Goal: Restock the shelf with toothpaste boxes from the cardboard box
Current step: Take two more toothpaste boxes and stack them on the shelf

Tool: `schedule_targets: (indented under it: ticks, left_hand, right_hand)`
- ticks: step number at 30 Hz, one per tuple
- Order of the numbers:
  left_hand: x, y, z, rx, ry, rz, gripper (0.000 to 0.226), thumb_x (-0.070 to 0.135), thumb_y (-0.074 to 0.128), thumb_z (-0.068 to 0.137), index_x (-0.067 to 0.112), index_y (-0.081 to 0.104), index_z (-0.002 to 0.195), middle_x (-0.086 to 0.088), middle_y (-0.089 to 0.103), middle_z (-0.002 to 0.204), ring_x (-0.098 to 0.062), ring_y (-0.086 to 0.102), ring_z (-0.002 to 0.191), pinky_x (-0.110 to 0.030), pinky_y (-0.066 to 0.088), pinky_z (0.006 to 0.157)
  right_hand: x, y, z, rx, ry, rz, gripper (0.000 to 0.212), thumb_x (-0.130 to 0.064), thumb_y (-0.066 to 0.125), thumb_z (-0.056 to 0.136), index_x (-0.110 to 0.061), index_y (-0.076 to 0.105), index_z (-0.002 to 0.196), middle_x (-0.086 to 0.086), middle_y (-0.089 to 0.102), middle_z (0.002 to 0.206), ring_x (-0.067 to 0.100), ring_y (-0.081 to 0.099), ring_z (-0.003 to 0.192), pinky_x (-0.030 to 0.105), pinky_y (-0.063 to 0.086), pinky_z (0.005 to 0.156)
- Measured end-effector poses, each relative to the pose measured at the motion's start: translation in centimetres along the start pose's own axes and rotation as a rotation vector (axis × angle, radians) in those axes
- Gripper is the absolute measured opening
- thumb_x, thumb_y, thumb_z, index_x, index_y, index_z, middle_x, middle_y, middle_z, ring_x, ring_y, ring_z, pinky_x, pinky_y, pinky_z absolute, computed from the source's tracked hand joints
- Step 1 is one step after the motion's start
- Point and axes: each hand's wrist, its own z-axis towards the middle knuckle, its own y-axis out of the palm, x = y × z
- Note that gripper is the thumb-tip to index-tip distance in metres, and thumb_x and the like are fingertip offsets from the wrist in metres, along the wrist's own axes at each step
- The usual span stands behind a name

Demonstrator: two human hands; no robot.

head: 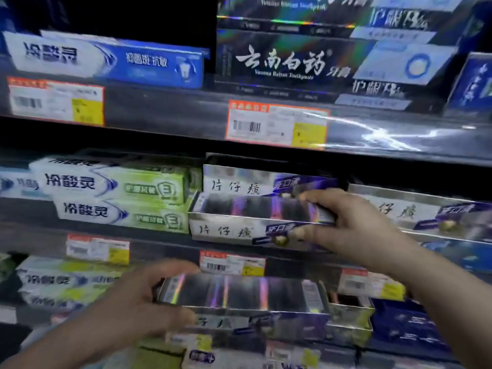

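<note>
My right hand [348, 222] grips the right end of a silver and purple toothpaste box [239, 222] at the front of the middle shelf [165, 249], fingers over its top and thumb on its front face. A matching box [239, 182] lies behind it and another [426, 211] to its right. Lower down, my left hand [138, 310] holds the left end of a second silver and purple box [247, 296] in front of the lower shelf. The cardboard box is out of view.
Green and white toothpaste boxes [117, 198] are stacked left of the silver ones. The upper shelf carries a blue box [111, 59] and dark boxes [292, 62]. Price tags [277, 123] line the shelf edges. Blue boxes [407, 323] sit at the lower right.
</note>
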Motion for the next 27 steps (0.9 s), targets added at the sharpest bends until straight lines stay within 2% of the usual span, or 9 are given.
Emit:
schedule_targets:
  ticks: [2, 4, 7, 10, 14, 16, 19, 24, 27]
  left_hand:
    - [-1.2, 0.0, 0.9, 0.013, 0.081, 0.057, 0.067, 0.059, 0.086, 0.019, 0.054, 0.066, 0.083, 0.033, 0.067, 0.092, 0.006, 0.064, 0.088, -0.018, 0.053, 0.066]
    - [-2.4, 0.0, 1.8, 0.063, 0.123, 0.09, 0.08, 0.071, 0.079, 0.01, 0.048, 0.068, 0.086, 0.025, 0.069, 0.095, -0.004, 0.064, 0.094, -0.028, 0.053, 0.076]
    - [-3.0, 0.2, 2.6, 0.073, 0.2, 0.066, 0.081, 0.066, 0.083, 0.012, 0.038, 0.072, 0.088, 0.011, 0.072, 0.096, -0.012, 0.067, 0.089, -0.035, 0.053, 0.073]
    - [-2.8, 0.2, 2.8, 0.064, 0.216, 0.078, 0.08, 0.065, 0.084, 0.016, 0.036, 0.072, 0.09, 0.008, 0.072, 0.094, -0.016, 0.068, 0.087, -0.035, 0.052, 0.07]
    - [-2.3, 0.1, 2.3, 0.038, 0.143, 0.122, 0.082, 0.067, 0.083, 0.018, 0.046, 0.067, 0.096, 0.008, 0.066, 0.112, -0.021, 0.059, 0.11, -0.049, 0.049, 0.092]
    - [-1.9, 0.2, 2.1, 0.019, 0.125, 0.102, 0.083, 0.07, 0.08, 0.012, 0.053, 0.065, 0.092, 0.016, 0.061, 0.117, -0.013, 0.054, 0.114, -0.046, 0.046, 0.097]
    - [-1.1, 0.7, 1.7, -0.003, 0.107, 0.145, 0.08, 0.073, 0.076, 0.011, 0.06, 0.061, 0.089, 0.028, 0.055, 0.116, 0.001, 0.051, 0.111, -0.037, 0.045, 0.097]
    - [-0.9, 0.8, 1.3, 0.02, 0.094, 0.131, 0.068, 0.049, 0.086, 0.032, 0.051, 0.064, 0.096, 0.019, 0.06, 0.119, -0.008, 0.054, 0.112, -0.042, 0.043, 0.102]
    - [-1.0, 0.8, 0.9, 0.006, 0.109, 0.138, 0.083, 0.067, 0.079, 0.018, 0.052, 0.063, 0.097, 0.016, 0.063, 0.116, -0.01, 0.056, 0.111, -0.045, 0.044, 0.101]
  right_hand:
    - [0.2, 0.4, 0.1, 0.034, -0.031, 0.004, 0.056, -0.038, 0.073, 0.069, -0.023, 0.057, 0.121, -0.005, 0.056, 0.126, 0.012, 0.052, 0.117, 0.029, 0.038, 0.103]
    - [0.4, 0.8, 0.0, 0.057, -0.077, -0.008, 0.054, -0.04, 0.073, 0.069, -0.025, 0.056, 0.118, -0.002, 0.058, 0.126, 0.016, 0.053, 0.117, 0.038, 0.04, 0.103]
    - [0.2, 1.1, -0.7, 0.104, -0.107, -0.097, 0.045, -0.041, 0.069, 0.068, -0.024, 0.056, 0.108, 0.001, 0.064, 0.11, 0.02, 0.058, 0.103, 0.039, 0.045, 0.092]
    - [-0.1, 1.3, -1.1, 0.165, -0.097, -0.193, 0.045, -0.04, 0.067, 0.071, -0.025, 0.058, 0.113, 0.002, 0.064, 0.114, 0.021, 0.057, 0.108, 0.033, 0.044, 0.092]
    - [-0.5, 1.7, -1.6, 0.249, -0.147, -0.42, 0.04, -0.043, 0.06, 0.081, -0.022, 0.06, 0.115, -0.002, 0.058, 0.123, 0.021, 0.051, 0.115, 0.03, 0.04, 0.091]
    - [-0.7, 1.7, -1.8, 0.257, -0.144, -0.487, 0.04, -0.044, 0.056, 0.083, -0.023, 0.06, 0.117, -0.003, 0.058, 0.123, 0.022, 0.05, 0.117, 0.033, 0.042, 0.092]
    - [-0.7, 1.9, -2.2, 0.225, -0.144, -0.522, 0.051, -0.048, 0.056, 0.082, -0.034, 0.046, 0.13, -0.008, 0.054, 0.129, 0.021, 0.047, 0.119, 0.035, 0.046, 0.088]
    - [-0.9, 2.7, -2.3, 0.288, -0.146, -0.562, 0.048, -0.038, 0.062, 0.08, -0.025, 0.054, 0.125, 0.002, 0.062, 0.118, 0.03, 0.054, 0.107, 0.04, 0.05, 0.079]
    - [-0.9, 2.9, -2.2, 0.327, -0.139, -0.576, 0.041, -0.032, 0.062, 0.081, -0.021, 0.058, 0.12, 0.006, 0.065, 0.11, 0.032, 0.057, 0.1, 0.04, 0.051, 0.074]
